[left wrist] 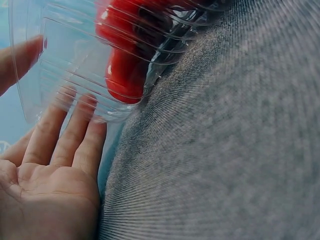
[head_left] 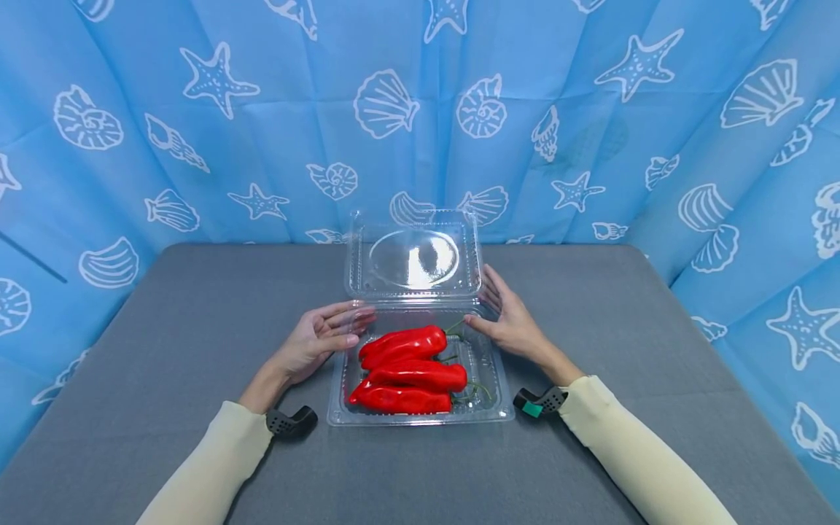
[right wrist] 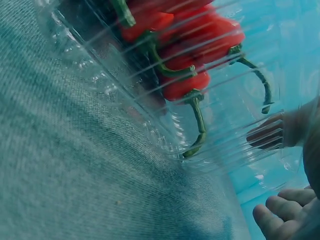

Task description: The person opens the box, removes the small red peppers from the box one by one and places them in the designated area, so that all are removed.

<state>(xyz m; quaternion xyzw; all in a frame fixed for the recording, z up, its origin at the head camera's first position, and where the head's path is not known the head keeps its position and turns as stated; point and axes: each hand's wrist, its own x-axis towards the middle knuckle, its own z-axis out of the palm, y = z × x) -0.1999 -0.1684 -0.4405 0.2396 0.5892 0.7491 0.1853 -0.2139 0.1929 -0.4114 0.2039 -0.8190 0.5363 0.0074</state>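
- Curtain (head_left: 295,131): filling the upper frame, patterned with shells and starfish, and backing the scene.
- Table (head_left: 590,452): spreading across the lower frame, supporting the container.
- Sleeves (head_left: 203,467): entering from the lower left and lower right.
- Clear tray (head_left: 420,421): sitting at lower center, its lid (head_left: 413,259) rising behind at mid-frame, leaving the contents uncovered.
- Left hand (head_left: 321,335): lying at the tray's left rear corner, fingers nearly straight and touching plastic, gripping nothing; probably steadying that side.
- Right hand (head_left: 512,321): mirroring it at the right rear corner, thumb and extended fingers spreading widely, clasping nothing; firm contact cannot be told.
- Red peppers (head_left: 413,375): lying crosswise inside the tray, apparently stacked side by side to fit.
- Green stems (right wrist: 260,80): all pointing toward frame right, probably for neat packing.
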